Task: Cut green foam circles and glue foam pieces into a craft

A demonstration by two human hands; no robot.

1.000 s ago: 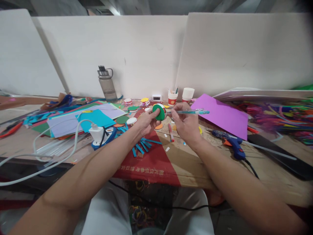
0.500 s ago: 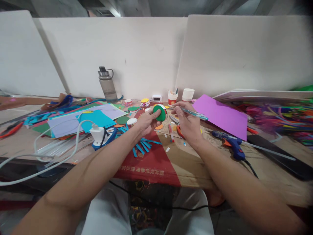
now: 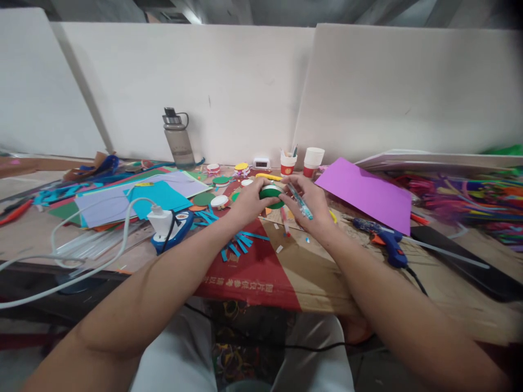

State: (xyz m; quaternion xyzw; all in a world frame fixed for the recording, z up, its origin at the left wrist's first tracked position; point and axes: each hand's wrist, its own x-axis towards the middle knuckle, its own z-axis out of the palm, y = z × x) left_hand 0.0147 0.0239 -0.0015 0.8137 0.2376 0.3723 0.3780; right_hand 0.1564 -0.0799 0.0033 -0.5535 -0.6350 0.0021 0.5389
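Down they've come: left hand [image 3: 247, 202] now grips the green-topped cup [image 3: 271, 195] low over the surface [image 3: 310, 272], right hand [image 3: 307, 206] touching it, pen [image 3: 299, 201] pinched, angled toward the person.

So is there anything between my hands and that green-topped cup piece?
Nothing visible. The left hand and right hand both touch the green-topped piece; the right also holds a teal pen.

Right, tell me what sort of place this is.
Most likely a craft workbench, partitioned by white boards. Coloured paper sheets and cut strips cover the table, a blue glue gun lies at the right, and paper cups stand at the back.
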